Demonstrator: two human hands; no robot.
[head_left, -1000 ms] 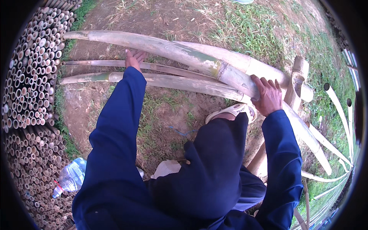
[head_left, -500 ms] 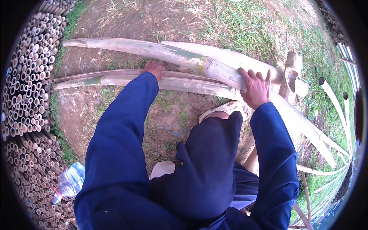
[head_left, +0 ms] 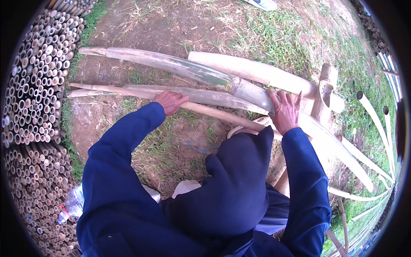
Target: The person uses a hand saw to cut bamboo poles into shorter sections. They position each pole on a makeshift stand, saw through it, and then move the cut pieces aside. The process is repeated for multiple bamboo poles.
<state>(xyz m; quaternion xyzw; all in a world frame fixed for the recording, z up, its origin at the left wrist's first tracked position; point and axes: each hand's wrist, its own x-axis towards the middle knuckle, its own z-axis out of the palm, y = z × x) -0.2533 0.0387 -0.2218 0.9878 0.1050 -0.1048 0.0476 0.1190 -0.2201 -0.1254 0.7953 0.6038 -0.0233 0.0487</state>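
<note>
My left hand (head_left: 171, 103) is closed around a slim, tan split bamboo strip (head_left: 214, 113), its thumb side toward the right. The strip runs from the far left to below my right hand and crosses over another bamboo pole (head_left: 214, 97). My right hand (head_left: 284, 112) lies with spread fingers on a thick bamboo pole (head_left: 180, 67), pale with green patches. This pole slants from upper left down to the right. Behind it lies a second, whitish bamboo pole (head_left: 252, 70). My foot in a light shoe (head_left: 239, 129) is partly covered by the strip and my knee.
Stacked bamboo with round cut ends (head_left: 38, 98) fills the left side. An upright, notched bamboo post (head_left: 323, 92) stands beyond my right hand. A clear plastic bottle (head_left: 75, 203) lies lower left. More poles (head_left: 376, 128) stick up at right. A shoe (head_left: 263, 4) shows at the top.
My left hand has pulled the slim strip toward me, away from the pole it lay along. My right hand stays on the thick pole. A shoe has come into view at the top.
</note>
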